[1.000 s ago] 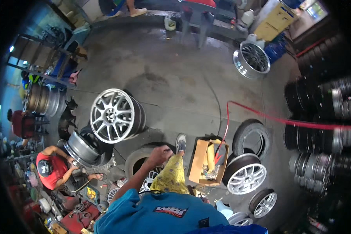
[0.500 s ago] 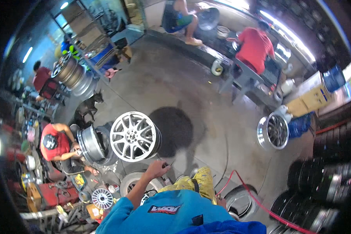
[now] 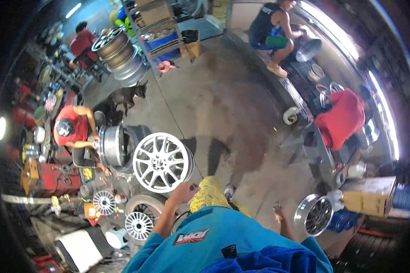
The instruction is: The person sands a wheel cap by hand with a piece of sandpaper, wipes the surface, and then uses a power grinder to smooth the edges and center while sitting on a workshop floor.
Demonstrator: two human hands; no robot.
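My left hand (image 3: pixel 182 193) is closed in front of my yellow shorts (image 3: pixel 209 194), with something small and dark at its fingertips that I cannot make out. Just beyond that hand stands a white multi-spoke wheel rim (image 3: pixel 161 162), its face tilted up. My right hand (image 3: pixel 278 213) hangs low on the right, its fingers closed around a small greyish thing too blurred to name. Nearest to it, a polished rim with dark spokes (image 3: pixel 313 215) leans on the floor.
On the left, a person in red (image 3: pixel 71 126) crouches at a silver rim (image 3: pixel 111 145) beside a tire. A black dog (image 3: pixel 123 99) stands behind. Two people (image 3: pixel 272 34) work along the right ledge. Boxes (image 3: pixel 368 195), bottles and spoked wheels (image 3: pixel 139 226) lie around me.
My view has turned left, so the far scene has shifted to the right. My right hand has come out clearly to the side. The red hose has left the view.
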